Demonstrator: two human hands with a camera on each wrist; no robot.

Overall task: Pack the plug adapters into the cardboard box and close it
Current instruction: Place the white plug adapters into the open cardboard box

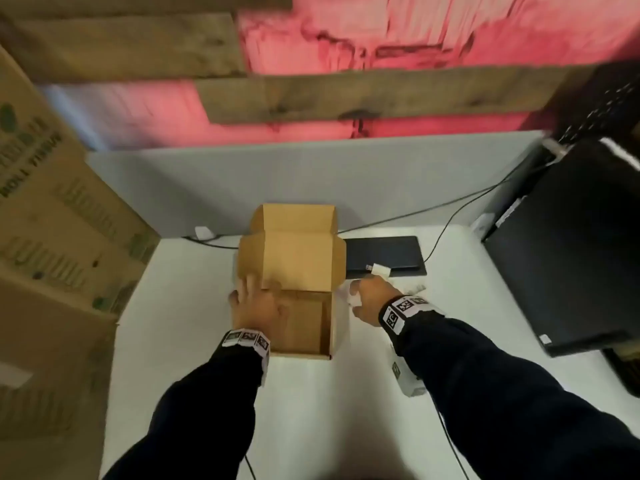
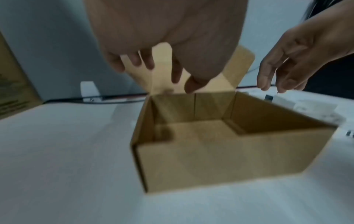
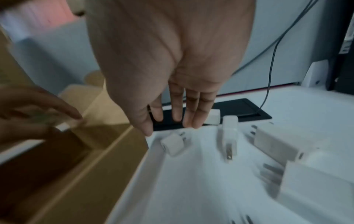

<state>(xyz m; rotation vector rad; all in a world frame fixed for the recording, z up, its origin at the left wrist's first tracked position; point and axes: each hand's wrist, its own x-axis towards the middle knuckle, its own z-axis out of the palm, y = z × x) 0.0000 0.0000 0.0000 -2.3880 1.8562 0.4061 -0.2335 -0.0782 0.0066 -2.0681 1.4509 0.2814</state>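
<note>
The cardboard box (image 1: 300, 323) stands open in the middle of the white bench (image 1: 194, 341), its lid (image 1: 294, 244) folded up and back on the far side, and nothing shows inside it. Packing has not yet begun, by the look of it: this is the reach for the first piece.

The left hand (image 1: 254, 306) hovers over the box's left rim with fingers spread and relaxed, its grip released and holding nothing. The right hand (image 3: 172, 84) hangs just to the right of the box, fingers straight and pointing down, grip likewise released and empty.

The plug adapters lie on the bench right of the box, near a flat black pad (image 1: 384, 254). A small white cube adapter (image 3: 173, 144) sits closest to the box, just below the fingertips (image 3: 197, 122), its prongs pointing to the far right. A slimmer adapter (image 3: 229, 134) lies with its long axis running near to far, prongs toward the near side. A second cube (image 3: 213, 116) rests at the pad's edge, and two bigger blocks (image 3: 275, 145) lie farther right; blur hides their detail.

The next move probably calls for lowering the right hand onto the nearest cube, pinching its flat sides clear of the prongs, and carrying it left over the box wall.
</note>
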